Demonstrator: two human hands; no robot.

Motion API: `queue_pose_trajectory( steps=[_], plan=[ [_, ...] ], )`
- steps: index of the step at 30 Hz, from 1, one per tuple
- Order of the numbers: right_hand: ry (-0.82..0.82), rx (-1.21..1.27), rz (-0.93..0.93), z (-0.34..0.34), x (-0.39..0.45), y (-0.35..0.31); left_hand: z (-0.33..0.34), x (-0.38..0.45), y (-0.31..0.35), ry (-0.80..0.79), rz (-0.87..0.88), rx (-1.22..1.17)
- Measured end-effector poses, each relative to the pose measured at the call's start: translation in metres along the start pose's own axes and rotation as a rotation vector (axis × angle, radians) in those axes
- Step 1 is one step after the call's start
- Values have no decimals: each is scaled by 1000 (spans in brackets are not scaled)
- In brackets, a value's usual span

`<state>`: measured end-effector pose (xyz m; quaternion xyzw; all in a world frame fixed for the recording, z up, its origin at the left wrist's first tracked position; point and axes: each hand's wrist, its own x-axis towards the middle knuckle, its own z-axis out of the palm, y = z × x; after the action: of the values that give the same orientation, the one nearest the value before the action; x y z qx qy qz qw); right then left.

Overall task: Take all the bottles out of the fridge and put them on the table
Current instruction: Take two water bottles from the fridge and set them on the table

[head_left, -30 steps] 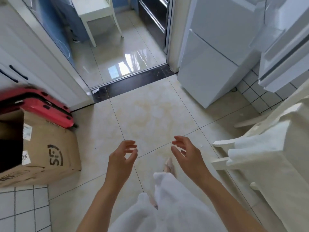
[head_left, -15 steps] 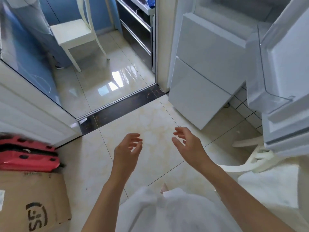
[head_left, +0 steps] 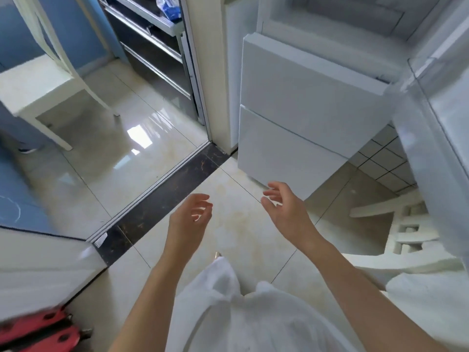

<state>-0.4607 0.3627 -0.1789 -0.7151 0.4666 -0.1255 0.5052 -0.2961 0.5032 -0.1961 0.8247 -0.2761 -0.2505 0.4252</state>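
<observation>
A white fridge stands ahead on the right, its two lower drawers closed. Its upper door swings open toward me at the right edge, with a clear door shelf. No bottle is visible; the upper compartment shows only a blurred white interior. My left hand and my right hand hover side by side over the floor, short of the fridge, fingers loosely curved, holding nothing.
A white plastic chair sits at the right under the open door. A doorway with a dark threshold leads left to a room with a white chair and a shelf unit. A red case lies at bottom left.
The view has lifted and swung toward the fridge, which now looms closer with its open door at right. The cardboard box has left the view. Both hands stay empty and raised.
</observation>
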Motion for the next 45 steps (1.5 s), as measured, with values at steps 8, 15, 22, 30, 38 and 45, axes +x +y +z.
queue_pose_trajectory(
  steps=[8,15,22,30,38,45],
  plan=[
    [204,61,72,-4,93,-54,-27,171,53,-111,90,-7],
    [406,89,26,-57,173,-86,15,273,127,-217,236,-53],
    [532,90,-114,-133,256,-123,69,351,220,-224,380,-177],
    [714,133,-219,-222,336,-171,125,415,336,-197,540,-301],
    [918,161,-242,-276,411,-188,171,475,423,-229,610,-355],
    [1032,152,-220,-341,476,-214,217,543,499,-305,684,-378]
  ],
)
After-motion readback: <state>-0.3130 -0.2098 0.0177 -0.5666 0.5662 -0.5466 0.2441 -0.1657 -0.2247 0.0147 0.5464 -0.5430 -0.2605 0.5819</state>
